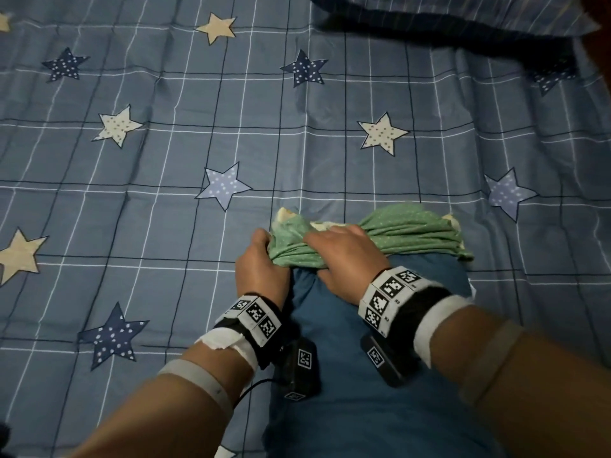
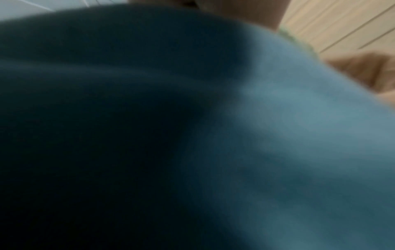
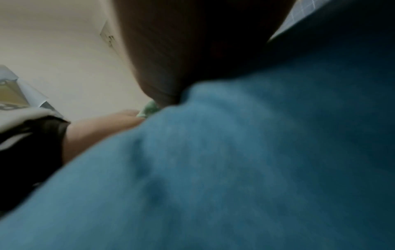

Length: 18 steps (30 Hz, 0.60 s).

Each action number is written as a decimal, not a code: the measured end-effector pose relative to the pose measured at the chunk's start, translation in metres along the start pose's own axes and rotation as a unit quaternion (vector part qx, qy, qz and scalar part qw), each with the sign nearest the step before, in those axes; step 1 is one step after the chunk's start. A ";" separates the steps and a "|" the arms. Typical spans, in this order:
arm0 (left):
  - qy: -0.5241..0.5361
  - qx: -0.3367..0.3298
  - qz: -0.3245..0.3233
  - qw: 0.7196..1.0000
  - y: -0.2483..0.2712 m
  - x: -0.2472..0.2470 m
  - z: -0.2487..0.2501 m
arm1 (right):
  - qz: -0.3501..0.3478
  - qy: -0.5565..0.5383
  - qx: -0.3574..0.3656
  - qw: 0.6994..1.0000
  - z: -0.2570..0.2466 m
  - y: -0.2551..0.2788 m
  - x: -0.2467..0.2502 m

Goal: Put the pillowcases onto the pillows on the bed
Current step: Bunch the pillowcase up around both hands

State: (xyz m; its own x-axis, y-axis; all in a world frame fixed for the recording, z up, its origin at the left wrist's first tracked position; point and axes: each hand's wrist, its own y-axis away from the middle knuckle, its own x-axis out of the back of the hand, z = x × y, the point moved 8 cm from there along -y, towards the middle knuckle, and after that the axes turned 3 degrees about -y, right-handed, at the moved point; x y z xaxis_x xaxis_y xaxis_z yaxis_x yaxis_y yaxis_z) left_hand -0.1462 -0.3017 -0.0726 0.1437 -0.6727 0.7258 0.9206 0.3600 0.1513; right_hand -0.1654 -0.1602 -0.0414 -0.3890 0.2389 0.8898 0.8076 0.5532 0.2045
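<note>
The left hand (image 1: 261,262) has its fingers curled round the bunched left end of a green dotted pillowcase (image 1: 390,233), thumb side up, gripping the gathered cloth. The right hand (image 1: 344,256) lies palm down just beside it, fingers folded over the same bunch and pinching it from above. The pillowcase is gathered into a thick roll across the far end of a plain blue pillow (image 1: 347,375) (pale yellow lining shows at both ends of the roll). Each wrist carries a black band (image 1: 258,320) with square black-and-white markers, a white strip behind it, and a small black camera box hanging below. Both forearms reach in from the lower edge, bare, the right one coming in from the lower right.

The pillow lies lengthwise on a blue checked bedsheet (image 1: 165,160) printed with cream, navy and pale blue stars. At the far right top a dark blue fabric (image 1: 446,31) crosses the sheet. Both wrist views are blurred and mostly filled by the pillow's blue cloth (image 2: 299,135); the right wrist view shows a pale wall (image 3: 64,50) behind.
</note>
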 end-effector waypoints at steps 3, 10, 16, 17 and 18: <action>0.032 0.009 0.002 0.999 0.004 0.001 -0.008 | -0.008 -0.006 -0.004 1.000 -0.002 0.003 -0.007; 0.004 -0.003 -0.033 0.999 0.007 -0.002 -0.028 | -0.053 0.063 -0.041 0.996 -0.004 -0.004 -0.018; 0.006 -0.017 -0.114 0.993 0.013 0.000 -0.037 | -0.028 0.076 -0.047 0.996 -0.010 -0.014 -0.008; -0.002 -0.017 -0.125 0.992 0.013 0.000 -0.039 | -0.012 0.072 -0.047 0.996 -0.010 -0.011 -0.004; -0.014 -0.021 -0.132 0.991 0.013 0.000 -0.040 | 0.004 0.066 -0.047 0.997 -0.011 -0.008 -0.002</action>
State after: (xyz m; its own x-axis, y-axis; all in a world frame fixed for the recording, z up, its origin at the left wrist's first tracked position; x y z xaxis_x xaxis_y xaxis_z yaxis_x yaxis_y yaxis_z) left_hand -0.1200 -0.3227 -0.0976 -0.1143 -0.7221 0.6823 0.9390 0.1456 0.3115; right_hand -0.1666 -0.1740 -0.0402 -0.3248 0.1322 0.9365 0.8507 0.4736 0.2282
